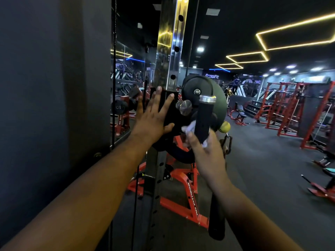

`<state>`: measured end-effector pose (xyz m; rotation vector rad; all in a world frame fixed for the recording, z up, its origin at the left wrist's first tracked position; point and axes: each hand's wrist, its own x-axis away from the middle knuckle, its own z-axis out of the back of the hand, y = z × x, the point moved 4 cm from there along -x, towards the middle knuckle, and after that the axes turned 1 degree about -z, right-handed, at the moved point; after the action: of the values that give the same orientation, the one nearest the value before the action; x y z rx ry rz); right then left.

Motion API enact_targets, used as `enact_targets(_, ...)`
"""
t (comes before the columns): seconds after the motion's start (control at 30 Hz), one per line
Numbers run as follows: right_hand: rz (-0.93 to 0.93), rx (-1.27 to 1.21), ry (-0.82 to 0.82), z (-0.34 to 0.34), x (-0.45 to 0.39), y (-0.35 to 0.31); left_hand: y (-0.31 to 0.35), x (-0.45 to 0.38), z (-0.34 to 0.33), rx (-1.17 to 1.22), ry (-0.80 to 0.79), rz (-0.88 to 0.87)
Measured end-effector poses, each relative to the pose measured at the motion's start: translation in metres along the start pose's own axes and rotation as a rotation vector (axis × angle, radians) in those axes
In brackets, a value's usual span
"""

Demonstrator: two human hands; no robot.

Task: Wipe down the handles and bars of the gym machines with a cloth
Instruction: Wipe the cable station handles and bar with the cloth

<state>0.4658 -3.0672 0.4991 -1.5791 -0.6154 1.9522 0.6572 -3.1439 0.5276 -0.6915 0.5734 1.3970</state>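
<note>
The right hand (204,147) pinches a white cloth (189,128) round the black handle (204,117)'s lower end; its long axis rises away from the grip. The left hand (154,115), fingers spread, braces the carriage (169,113) left of it.

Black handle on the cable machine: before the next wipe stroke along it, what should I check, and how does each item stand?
1. Cloth in the right hand: ok, white cloth pressed against the black handle.
2. Cloth wrapped fully round the handle: cannot tell, mostly hidden.
3. Left hand steadying the machine: ok, open palm flat on the black bracket.
4. Fingers away from the silver knob: ok.
5. Handle's upper part, near its silver collar, already wiped: cannot tell.
</note>
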Motion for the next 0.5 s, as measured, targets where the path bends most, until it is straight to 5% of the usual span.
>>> enact_targets(0.1, 0.045, 0.037, -0.048, 0.001, 0.016, 0.01, 0.0, -0.001, -0.001, -0.027, -0.014, 0.008)
enact_targets(0.37, 0.119, 0.066, 0.219, 0.005, 0.003, -0.005, -0.001, 0.001, -0.005, -0.07, 0.083, -0.035)
enact_targets(0.5, 0.336, 0.169, 0.236, 0.01, 0.016, -0.003, -0.001, -0.002, -0.004, -0.119, 0.166, -0.1)
